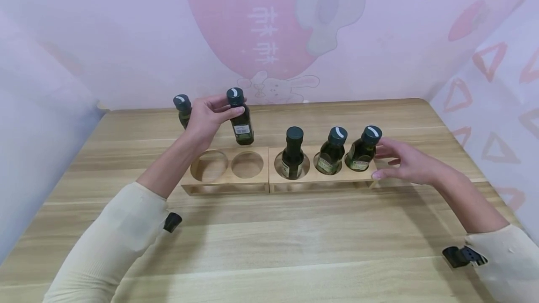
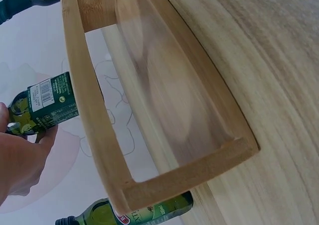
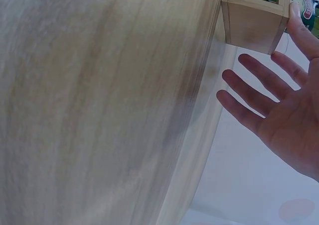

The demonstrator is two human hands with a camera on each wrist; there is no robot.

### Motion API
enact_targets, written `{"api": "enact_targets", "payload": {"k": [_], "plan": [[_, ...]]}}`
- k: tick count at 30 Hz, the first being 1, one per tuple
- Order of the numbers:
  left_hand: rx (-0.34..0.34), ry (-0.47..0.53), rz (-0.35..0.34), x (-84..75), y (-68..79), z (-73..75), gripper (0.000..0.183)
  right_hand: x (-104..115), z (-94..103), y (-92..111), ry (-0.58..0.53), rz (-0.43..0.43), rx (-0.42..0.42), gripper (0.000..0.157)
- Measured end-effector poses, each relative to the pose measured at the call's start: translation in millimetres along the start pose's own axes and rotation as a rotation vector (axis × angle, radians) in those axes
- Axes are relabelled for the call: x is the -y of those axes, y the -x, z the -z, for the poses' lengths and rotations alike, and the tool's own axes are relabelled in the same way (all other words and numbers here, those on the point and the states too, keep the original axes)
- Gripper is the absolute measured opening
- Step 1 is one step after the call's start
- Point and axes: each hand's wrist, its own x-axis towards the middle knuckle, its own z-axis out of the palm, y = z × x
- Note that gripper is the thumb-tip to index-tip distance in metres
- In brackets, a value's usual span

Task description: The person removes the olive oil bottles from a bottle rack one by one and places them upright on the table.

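Cream sleeves (image 1: 111, 233) are spanning the bench (image 1: 294, 247). The left hand (image 1: 210, 118) is pinching a green glass bottle (image 1: 243, 129) near its neck, thumb opposing fingers, and holding it behind the left wooden rack (image 1: 229, 179); whether its base is touching the bench is hard to tell. Another capped bottle (image 1: 183, 117) is standing beyond that hand. The right hand (image 1: 406, 160) is spreading its fingers loosely, gripping nothing, beside the right wooden rack (image 1: 311, 180), where three dark-capped bottles (image 1: 330, 155) are sitting in round holes.
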Motion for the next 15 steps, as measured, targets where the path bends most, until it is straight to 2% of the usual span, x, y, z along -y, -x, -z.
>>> {"api": "enact_targets", "payload": {"k": [6,15], "plan": [[-0.008,0.014,0.000,-0.9,-2.4,0.6,0.046,-2.0,-0.7,0.6,-0.013,0.005,-0.003,0.067],[-0.084,-0.017,0.024,6.9,-11.1,2.5,0.047,-1.8,-1.1,0.9,-0.006,-0.005,-0.003,0.069]]}}
